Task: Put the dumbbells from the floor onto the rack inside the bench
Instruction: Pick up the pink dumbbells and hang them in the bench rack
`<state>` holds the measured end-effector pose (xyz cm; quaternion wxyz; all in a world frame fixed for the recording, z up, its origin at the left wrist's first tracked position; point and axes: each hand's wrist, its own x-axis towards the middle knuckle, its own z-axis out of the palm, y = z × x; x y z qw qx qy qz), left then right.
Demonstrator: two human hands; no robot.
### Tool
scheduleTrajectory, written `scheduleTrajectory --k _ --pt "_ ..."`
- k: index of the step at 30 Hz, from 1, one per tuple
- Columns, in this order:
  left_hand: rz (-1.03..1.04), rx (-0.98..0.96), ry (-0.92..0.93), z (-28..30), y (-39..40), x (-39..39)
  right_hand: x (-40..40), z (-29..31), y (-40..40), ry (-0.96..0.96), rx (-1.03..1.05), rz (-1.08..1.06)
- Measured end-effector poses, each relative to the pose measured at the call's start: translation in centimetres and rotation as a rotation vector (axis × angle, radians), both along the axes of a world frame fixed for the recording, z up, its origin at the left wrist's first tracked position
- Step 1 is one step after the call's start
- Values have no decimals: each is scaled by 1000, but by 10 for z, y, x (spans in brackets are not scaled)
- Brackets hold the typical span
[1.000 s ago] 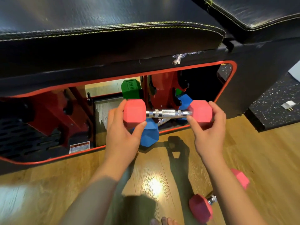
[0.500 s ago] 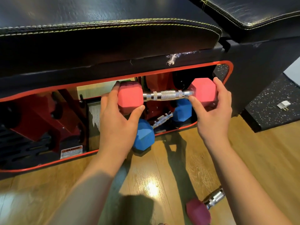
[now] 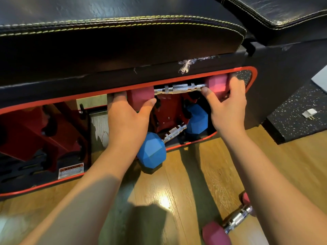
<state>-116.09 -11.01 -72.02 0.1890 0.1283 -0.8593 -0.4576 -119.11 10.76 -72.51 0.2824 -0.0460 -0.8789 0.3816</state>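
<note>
gripping each pink head, the left hand [image 3: 127, 114] and right hand [image 3: 228, 105] hold a pink dumbbell [image 3: 178, 88] at the top of the bench [image 3: 123, 50] opening, by the red rack [image 3: 168, 110]. a blue dumbbell [image 3: 164, 138] sits lower, one head poking out over the floor [image 3: 203, 174]; another pink one [image 3: 228, 225] lies there, so i judge the job about half done.

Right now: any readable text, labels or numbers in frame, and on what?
"WARNING": header of the sticker at the lower left of the bench opening; blurry but legible.
Small print under that header: too small to read.
Pink dumbbell, blue dumbbell, floor dumbbell: no readable marks.
White plug on the mat: none visible.
</note>
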Motion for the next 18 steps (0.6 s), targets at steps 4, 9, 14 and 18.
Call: scheduleTrajectory --k 4,9,14,18 --pt "13 -79 -227 -17 5 -13 -20 -2 -1 -207 36 -22" --pt "-82 -223 -358 -17 14 -20 -32 -15 -7 -338 -7 37" --pt "-95 -291 -422 -9 19 -27 -31 -24 -10 -387 94 19" --pt "-84 -307 -377 -14 21 -22 -32 -24 -9 -442 132 -16"
